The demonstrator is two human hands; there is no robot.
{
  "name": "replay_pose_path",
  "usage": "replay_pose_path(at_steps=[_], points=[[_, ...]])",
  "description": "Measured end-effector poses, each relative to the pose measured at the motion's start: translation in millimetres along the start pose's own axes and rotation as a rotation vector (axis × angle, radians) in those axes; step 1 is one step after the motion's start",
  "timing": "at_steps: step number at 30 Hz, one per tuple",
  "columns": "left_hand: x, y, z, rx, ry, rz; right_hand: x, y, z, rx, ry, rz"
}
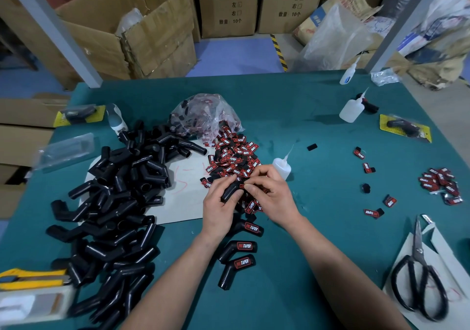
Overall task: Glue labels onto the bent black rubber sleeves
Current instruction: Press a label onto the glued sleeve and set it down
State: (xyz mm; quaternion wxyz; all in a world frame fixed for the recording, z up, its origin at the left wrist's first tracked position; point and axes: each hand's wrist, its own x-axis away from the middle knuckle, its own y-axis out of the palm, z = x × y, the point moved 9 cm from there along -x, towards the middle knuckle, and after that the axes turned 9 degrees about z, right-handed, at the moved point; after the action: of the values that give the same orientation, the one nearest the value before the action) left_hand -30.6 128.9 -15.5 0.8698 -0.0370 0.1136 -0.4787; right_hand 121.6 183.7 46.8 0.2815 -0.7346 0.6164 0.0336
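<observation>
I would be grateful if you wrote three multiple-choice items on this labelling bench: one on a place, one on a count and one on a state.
1. Where do the scissors lie?
A. on white paper at the table's right
B. atop the sleeve pile
C. in a cardboard box

2. How many loose labelled sleeves lie between the forearms?
A. one
B. three
C. six

3. What is the left hand doing?
A. resting flat and empty
B. holding a glue bottle
C. gripping a black sleeve

Answers:
1 A, as the blades and handles rest on the paper sheet.
2 B, as three sleeves there show a label.
3 C, as its fingers curl round the sleeve while the right hand pinches a label at it.
</observation>
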Motion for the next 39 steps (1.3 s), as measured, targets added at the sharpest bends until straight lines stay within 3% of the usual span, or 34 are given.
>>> replay_pose_path(at_steps=[31,39], points=[[-0.4,0.2,-4.0,0.013,-0.009,-0.015,2.5,6.8,13.8,0.027,-0.033,0.008],[-2.6,-3.4,-6.0,0.128,-0.058,0.028,2.0,6.8,17.9,-0.035,0.001,0.055]])
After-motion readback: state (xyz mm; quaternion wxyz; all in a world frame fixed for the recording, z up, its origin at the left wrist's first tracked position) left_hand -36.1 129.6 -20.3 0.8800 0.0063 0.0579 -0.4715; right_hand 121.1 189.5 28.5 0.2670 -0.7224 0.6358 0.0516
